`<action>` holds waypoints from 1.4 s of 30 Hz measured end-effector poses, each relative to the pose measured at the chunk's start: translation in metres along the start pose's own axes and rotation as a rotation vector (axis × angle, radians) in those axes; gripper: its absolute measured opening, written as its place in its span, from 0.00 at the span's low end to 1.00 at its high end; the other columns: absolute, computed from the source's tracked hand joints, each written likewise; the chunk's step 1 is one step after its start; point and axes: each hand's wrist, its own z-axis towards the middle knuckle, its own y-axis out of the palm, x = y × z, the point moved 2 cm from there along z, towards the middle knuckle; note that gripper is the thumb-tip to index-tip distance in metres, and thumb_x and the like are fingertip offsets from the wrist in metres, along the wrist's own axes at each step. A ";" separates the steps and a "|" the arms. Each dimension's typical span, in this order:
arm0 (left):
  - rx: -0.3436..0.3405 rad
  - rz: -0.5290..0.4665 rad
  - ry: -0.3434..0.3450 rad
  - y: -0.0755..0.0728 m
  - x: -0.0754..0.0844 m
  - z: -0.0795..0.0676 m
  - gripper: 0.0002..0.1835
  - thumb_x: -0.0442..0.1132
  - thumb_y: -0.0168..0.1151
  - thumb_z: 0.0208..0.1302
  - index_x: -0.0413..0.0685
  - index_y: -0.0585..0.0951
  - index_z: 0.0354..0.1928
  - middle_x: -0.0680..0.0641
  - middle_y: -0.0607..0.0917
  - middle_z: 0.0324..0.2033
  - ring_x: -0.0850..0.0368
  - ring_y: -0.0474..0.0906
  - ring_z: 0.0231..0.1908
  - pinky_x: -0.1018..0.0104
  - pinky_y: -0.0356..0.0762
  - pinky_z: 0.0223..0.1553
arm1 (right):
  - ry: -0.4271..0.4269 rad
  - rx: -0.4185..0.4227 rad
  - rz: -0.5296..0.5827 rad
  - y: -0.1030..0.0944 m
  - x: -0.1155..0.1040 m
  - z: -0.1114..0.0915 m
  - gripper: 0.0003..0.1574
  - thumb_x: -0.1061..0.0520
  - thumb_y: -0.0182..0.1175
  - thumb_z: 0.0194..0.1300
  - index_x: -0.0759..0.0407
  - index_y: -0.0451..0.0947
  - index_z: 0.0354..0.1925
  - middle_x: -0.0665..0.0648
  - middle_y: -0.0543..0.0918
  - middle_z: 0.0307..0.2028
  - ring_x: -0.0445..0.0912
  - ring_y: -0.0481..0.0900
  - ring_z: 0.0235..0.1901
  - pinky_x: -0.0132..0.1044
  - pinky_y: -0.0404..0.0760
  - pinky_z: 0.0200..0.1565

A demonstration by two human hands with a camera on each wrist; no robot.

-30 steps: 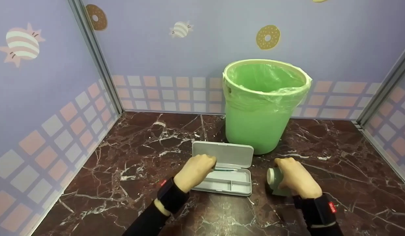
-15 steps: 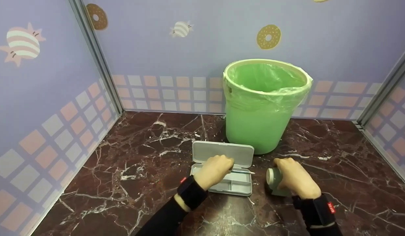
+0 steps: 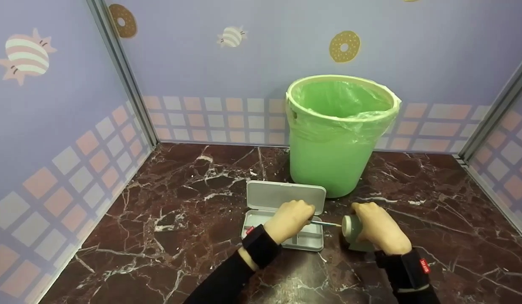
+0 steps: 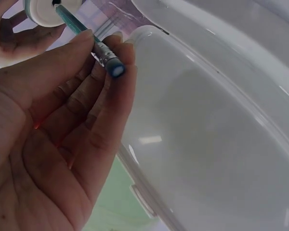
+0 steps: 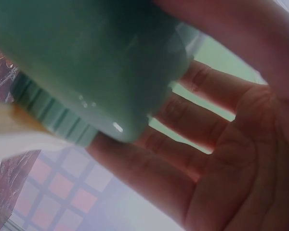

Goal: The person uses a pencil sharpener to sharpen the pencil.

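My left hand (image 3: pixel 291 220) pinches a teal pencil (image 3: pixel 326 223) near its eraser end, thumb against fingers. The eraser and metal band point back toward the wrist in the left wrist view. My right hand (image 3: pixel 380 227) grips a green pencil sharpener (image 3: pixel 354 233) on the table, its pale round face turned left. At the dark hole in that face (image 4: pixel 42 15) sits the pencil's tip; how far in cannot be told. From the right wrist, the sharpener's glossy body (image 5: pixel 91 62) lies between thumb and fingers. Partly hidden below my left hand is an opened grey pencil case (image 3: pixel 254 217).
Behind the pencil case and sharpener stands a green bin (image 3: pixel 328 156) with a clear plastic liner. Patterned walls (image 3: pixel 231 71) enclose the marbled dark red table (image 3: pixel 193 185) at the back and sides. The case's lid (image 3: pixel 265 196) stands raised near the bin.
My left hand has moved right across the pencil case, carrying the pencil from over the tray to the sharpener's face. My right hand and the sharpener have stayed about where they were.
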 end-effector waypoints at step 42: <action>0.148 0.213 0.101 0.015 0.033 0.017 0.07 0.34 0.65 0.55 0.57 0.84 0.29 0.57 0.86 0.29 0.60 0.84 0.30 0.69 0.81 0.29 | 0.018 0.031 0.006 0.003 -0.005 0.000 0.25 0.76 0.68 0.20 0.60 0.72 0.22 0.57 0.79 0.23 0.55 0.78 0.25 0.49 0.77 0.28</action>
